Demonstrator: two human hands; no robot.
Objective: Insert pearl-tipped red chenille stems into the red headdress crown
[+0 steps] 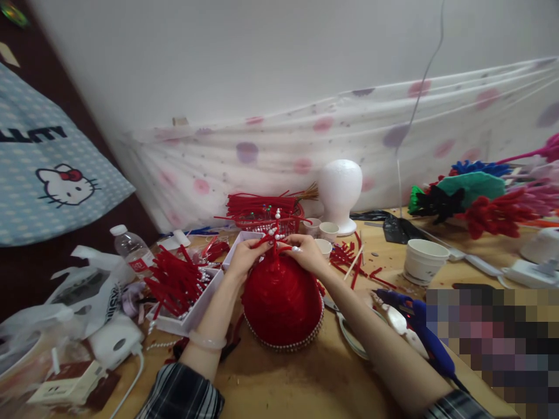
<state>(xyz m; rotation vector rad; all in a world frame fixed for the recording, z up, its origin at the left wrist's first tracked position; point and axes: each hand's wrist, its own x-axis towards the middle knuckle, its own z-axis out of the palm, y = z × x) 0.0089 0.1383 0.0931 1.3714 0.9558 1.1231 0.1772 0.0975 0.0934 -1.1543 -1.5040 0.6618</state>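
The tabletop (262,384) is crowded. Your left hand (245,256) and right hand (304,251) pinch the red stems (276,240) atop the cap (282,299), just below them; uneven pulling could bend the stems or loosen the pearls (278,214).

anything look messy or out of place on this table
Loose red pieces lie scattered right of the red dome, unlike the red strips gathered in the white box. Nothing looks plainly spilled or broken, though the pixelated lower-right area can't be judged.
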